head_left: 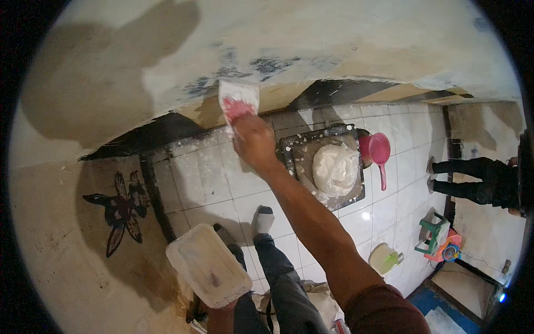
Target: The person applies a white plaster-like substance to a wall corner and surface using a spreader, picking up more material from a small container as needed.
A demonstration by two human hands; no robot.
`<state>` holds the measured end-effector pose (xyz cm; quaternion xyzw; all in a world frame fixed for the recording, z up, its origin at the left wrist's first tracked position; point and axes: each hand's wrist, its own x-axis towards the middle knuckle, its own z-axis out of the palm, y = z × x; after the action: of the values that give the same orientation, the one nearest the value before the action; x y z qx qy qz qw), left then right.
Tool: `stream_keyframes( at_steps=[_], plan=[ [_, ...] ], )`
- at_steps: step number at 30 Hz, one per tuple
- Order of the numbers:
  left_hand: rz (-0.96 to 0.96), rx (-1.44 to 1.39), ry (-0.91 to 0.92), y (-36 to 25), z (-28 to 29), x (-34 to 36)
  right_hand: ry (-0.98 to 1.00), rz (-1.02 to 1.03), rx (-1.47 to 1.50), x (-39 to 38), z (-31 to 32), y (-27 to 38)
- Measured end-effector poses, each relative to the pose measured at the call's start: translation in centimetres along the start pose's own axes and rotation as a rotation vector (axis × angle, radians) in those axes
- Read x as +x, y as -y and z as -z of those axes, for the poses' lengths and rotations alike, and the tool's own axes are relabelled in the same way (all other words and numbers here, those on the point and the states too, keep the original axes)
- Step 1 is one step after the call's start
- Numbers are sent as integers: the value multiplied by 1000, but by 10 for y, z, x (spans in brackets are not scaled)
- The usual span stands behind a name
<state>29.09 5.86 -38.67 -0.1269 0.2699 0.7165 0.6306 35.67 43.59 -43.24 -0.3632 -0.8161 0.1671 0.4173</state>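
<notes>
Plaster-smeared trowel [238,104] gripped in right hand [254,142], flat board [208,265] in left hand [221,313].

Right hand [253,139]: centre of frame, arm stretched up from lower right, fingers closed in a grip.
Left hand [222,312]: lower centre, mostly hidden, grip unclear.
</notes>
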Motion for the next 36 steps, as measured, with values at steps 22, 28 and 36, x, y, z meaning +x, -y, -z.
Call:
stream_keyframes(
  at_steps=[22, 28, 36],
  plan=[
    [-99, -145, -339, -9, 24, -4, -185, -485, -99, -41, -63, 46],
    [-84, -205, -335, -7, 37, -8, -552, -724, 315, -11, 63, -61],
    [-72, -184, -322, -15, 36, -7, -322, -556, 218, 63, -111, 113]
  ],
)
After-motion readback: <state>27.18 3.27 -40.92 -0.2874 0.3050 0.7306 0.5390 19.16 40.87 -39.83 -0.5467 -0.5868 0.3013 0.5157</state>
